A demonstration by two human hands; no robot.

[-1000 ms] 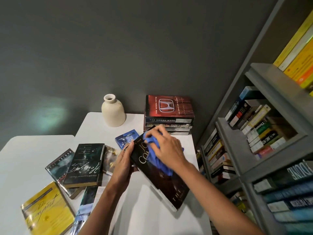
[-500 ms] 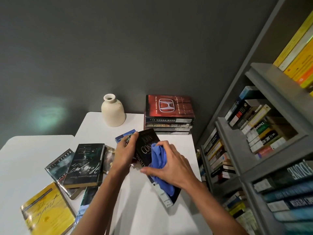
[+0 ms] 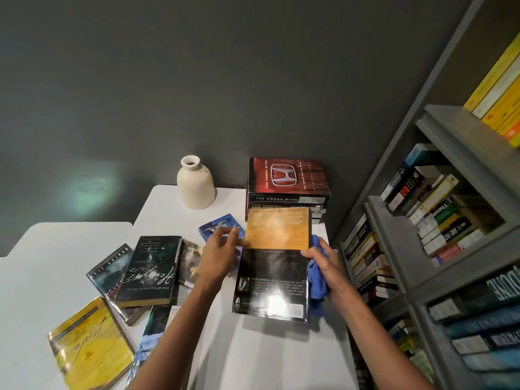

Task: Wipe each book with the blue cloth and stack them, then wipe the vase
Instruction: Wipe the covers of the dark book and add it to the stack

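Book (image 3: 271, 266) now flipped to back cover, right fingers (image 3: 326, 253) grasping blue cloth (image 3: 316, 280), left fingers (image 3: 225, 236) blurred, grip unclear

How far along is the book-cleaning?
Looks done: a stack of books by the wall. In hand: the dark book, back cover up, right hand gripping the blue cloth at its edge. Remaining: loose books on the table, then the vase.

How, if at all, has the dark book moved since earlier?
Yes: the book flipped, back cover up, and swung square in front of the stack.
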